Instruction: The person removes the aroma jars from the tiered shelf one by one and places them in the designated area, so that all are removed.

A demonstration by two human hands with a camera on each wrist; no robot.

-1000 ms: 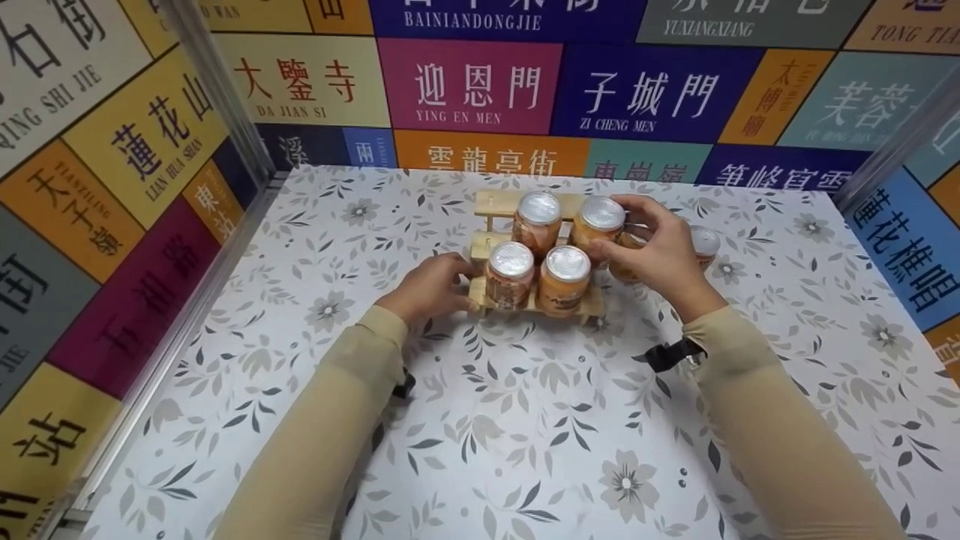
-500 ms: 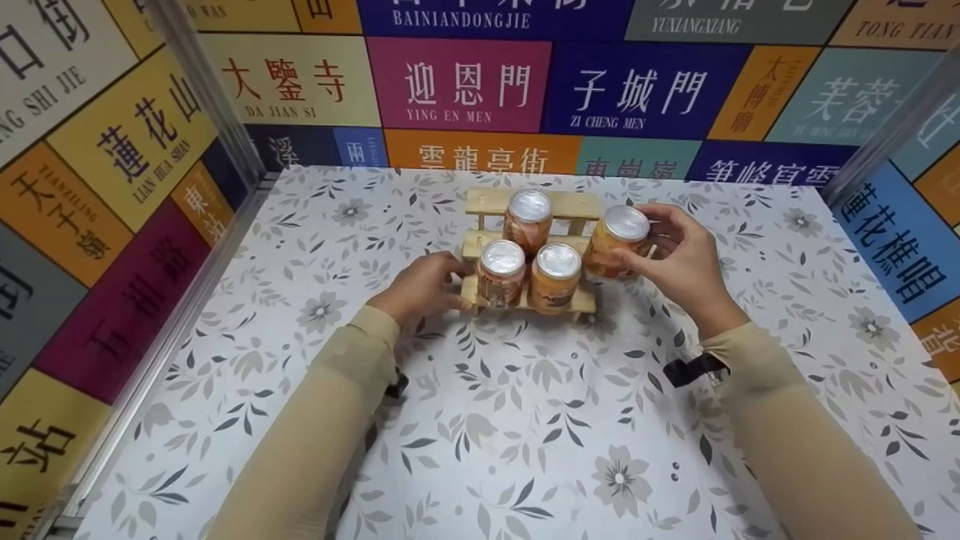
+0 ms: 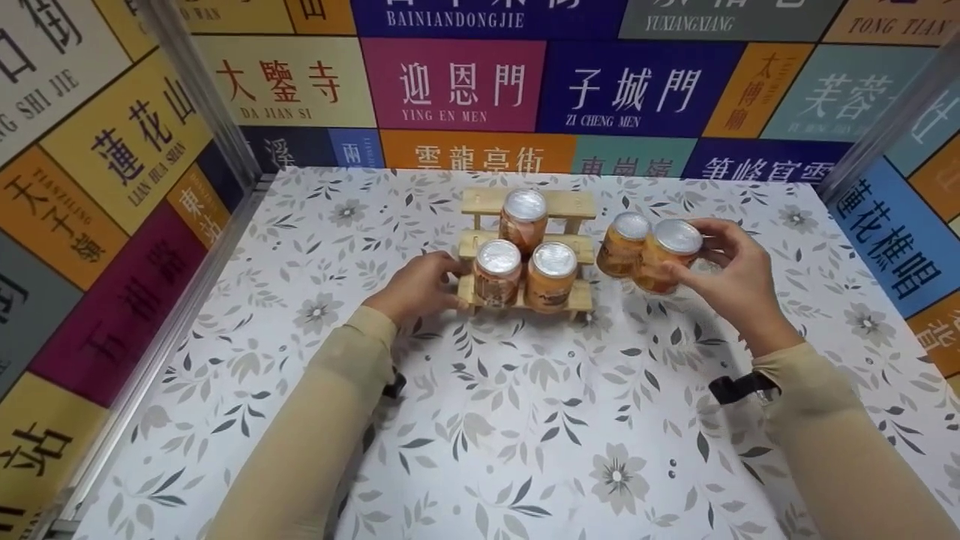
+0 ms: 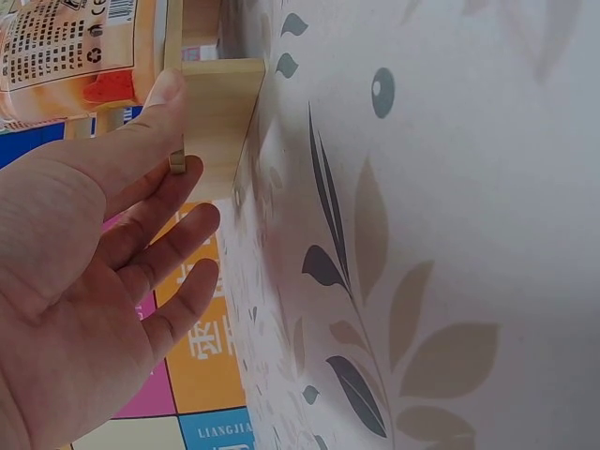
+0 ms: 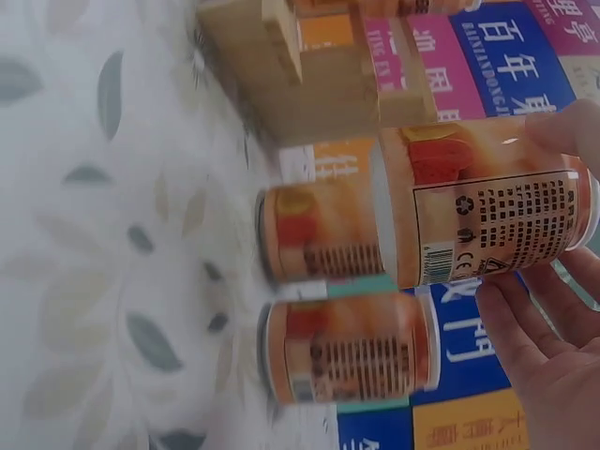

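The right hand is clamped around an orange can with a silver lid, holding it in the air just right of the wooden rack. It is best lowered straight beside the two cans already on the floral tablecloth, as smooth cylinders tip easily. The left hand, fingers straight, steadies the rack's left end.

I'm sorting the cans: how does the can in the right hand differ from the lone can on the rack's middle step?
The held can is off the wooden rack, tilted in the right hand; the middle-step can stands upright, untouched. The held can is beside another can on the table; the rack can stands alone on its step. Both have orange labels and silver tops.
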